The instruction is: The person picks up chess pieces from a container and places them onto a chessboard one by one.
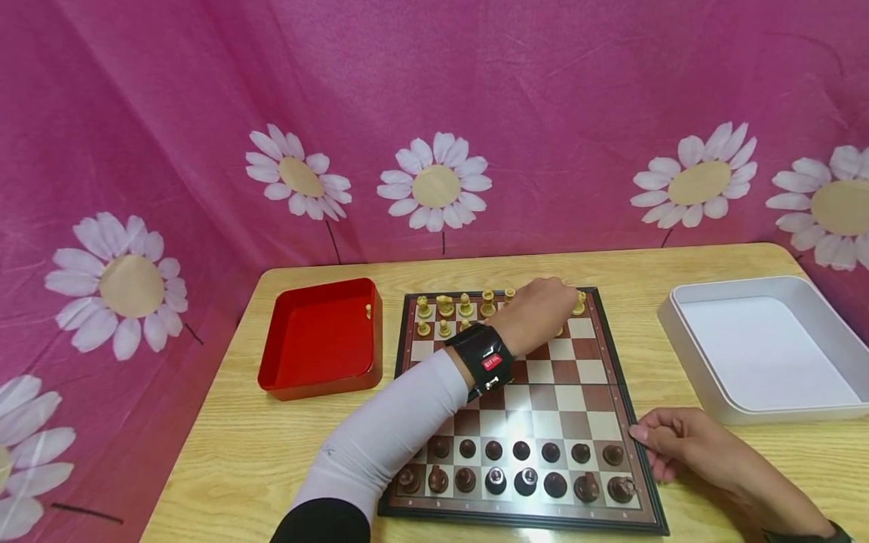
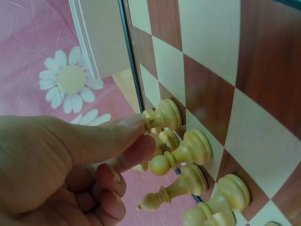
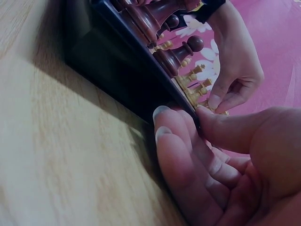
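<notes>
My left hand (image 1: pixel 539 313) reaches over the far right part of the chessboard (image 1: pixel 539 396). In the left wrist view its thumb and index finger pinch the head of a cream pawn (image 2: pixel 170 114), whose base is at the board's squares. Other cream chess pieces, including another pawn (image 2: pixel 193 146), stand close by. My right hand (image 1: pixel 699 449) grips the board's right edge, thumb at the top rim and fingers curled against the side. Dark brown chess pieces (image 1: pixel 555 483) fill the two near rows; cream ones (image 1: pixel 444 305) line the far rows, partly hidden by the left hand and wrist.
A red box (image 1: pixel 312 388) stands left of the board, with a small cream piece (image 1: pixel 369 311) showing against its right wall. To the right is a white box (image 1: pixel 774 343). Pink cloth with daisies (image 1: pixel 434 75) hangs behind the wooden table (image 1: pixel 224 445).
</notes>
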A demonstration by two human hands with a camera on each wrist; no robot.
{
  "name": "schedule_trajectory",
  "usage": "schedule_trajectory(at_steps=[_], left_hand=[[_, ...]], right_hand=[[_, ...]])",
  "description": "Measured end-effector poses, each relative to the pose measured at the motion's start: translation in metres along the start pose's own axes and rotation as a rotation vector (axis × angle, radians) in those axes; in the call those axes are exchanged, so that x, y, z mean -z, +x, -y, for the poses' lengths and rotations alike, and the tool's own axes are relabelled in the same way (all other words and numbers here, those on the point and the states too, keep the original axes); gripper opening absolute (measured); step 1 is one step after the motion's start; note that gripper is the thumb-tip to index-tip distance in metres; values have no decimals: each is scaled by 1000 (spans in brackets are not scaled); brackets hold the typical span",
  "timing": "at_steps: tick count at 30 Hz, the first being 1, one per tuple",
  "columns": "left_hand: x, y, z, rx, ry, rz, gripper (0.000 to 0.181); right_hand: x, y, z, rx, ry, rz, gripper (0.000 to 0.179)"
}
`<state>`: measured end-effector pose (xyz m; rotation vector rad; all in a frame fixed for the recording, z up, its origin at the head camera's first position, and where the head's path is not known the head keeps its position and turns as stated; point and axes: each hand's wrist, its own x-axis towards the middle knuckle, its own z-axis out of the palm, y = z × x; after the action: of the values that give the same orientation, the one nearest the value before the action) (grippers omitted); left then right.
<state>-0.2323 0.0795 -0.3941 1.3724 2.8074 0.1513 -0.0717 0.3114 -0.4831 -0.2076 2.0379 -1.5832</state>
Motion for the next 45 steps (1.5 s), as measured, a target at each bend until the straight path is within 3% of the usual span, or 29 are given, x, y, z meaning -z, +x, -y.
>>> schedule_trajectory(at_steps=[14,24,36,40,45], left_hand=[[2,6,-3,-2,26,-19,21],[-2,5,-5,-6,103,-1,22],[5,1,-8,29,102,42,22],[12,-5,-6,45,81,45,19],[24,-18,2,55,-35,20,5]], right_hand=[[2,2,0,-5,8,3,27],[2,3,0,-10,0,2,28],[1,2,-4,18,21,21,26],[2,2,-4,4,12,16,27],[1,1,-3,1,13,10,27]])
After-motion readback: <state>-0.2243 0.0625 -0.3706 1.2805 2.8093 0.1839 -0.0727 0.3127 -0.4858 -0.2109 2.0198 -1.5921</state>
